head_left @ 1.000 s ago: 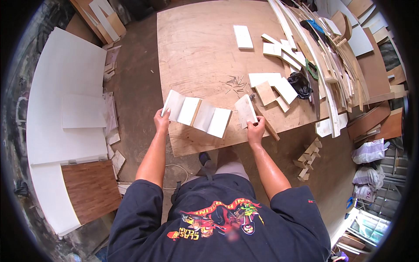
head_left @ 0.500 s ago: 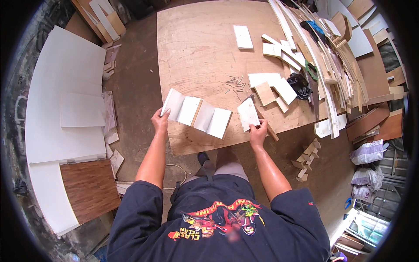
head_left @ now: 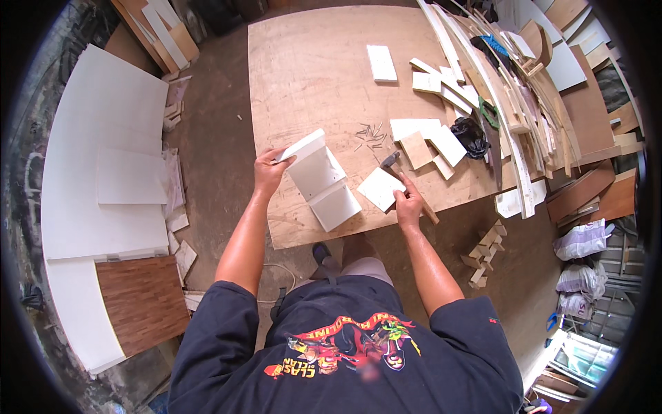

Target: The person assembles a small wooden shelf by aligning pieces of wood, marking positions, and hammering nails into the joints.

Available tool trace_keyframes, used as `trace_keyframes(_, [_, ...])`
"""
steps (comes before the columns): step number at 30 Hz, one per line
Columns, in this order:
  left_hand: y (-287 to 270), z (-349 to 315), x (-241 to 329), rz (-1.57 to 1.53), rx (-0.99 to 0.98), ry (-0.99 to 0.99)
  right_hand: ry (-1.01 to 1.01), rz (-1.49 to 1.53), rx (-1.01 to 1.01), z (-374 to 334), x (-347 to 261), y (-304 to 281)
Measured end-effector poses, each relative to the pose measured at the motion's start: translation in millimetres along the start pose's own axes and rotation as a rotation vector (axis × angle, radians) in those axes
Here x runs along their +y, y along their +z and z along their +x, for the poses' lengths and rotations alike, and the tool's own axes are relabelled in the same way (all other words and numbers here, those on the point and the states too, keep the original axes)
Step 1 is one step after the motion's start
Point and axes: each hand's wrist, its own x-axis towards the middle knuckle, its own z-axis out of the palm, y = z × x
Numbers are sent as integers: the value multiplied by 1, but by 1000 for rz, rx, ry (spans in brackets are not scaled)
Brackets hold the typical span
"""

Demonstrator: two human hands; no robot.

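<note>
My left hand [head_left: 270, 170] is closed on one end of a stepped assembly of white boards [head_left: 318, 181], tilted above the near part of the wooden table. In my right hand [head_left: 408, 203] a small white board [head_left: 381, 189] is pinched at its edge, just right of the assembly. A hammer [head_left: 392, 160] lies beyond that hand, its wooden handle partly covered by my fingers and reaching past the table edge. Several loose nails [head_left: 371, 134] are scattered beyond the small board.
White and bare wood offcuts [head_left: 416, 149] lie right of the nails, beside a black plastic bag [head_left: 472, 136]. Long strips [head_left: 510, 90] and a green-handled saw [head_left: 488, 110] crowd the table's right side. Another stepped wooden piece [head_left: 484, 252] stands on the floor. Large white panels [head_left: 103, 207] are at left.
My left hand has risen and turned the stepped assembly, so its far end tips up. The small board in my right hand has shifted left and rotated, uncovering the hammer head.
</note>
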Motion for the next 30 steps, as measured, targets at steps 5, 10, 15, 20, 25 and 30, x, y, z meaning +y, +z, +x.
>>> trace_keyframes(5, [14, 13, -1, -215, -150, -108, 111, 56, -136, 5, -15, 2])
trace_keyframes(10, [27, 15, -2, -375, -130, -133, 78, -105, -307, 14, -49, -7])
trace_keyframes(15, [38, 15, -16, -428, -34, -139, -171, -245, -447, 27, -71, -15])
trace_keyframes(20, [42, 14, -13, -419, -18, -125, -700, -567, -352, 49, -114, -15])
trace_keyframes(25, [52, 11, -1, -439, 25, -230, -783, -493, -313, 77, -150, 2])
trace_keyframes(30, [55, 10, -12, -546, 23, -246, -668, -465, -411, 99, -172, 29])
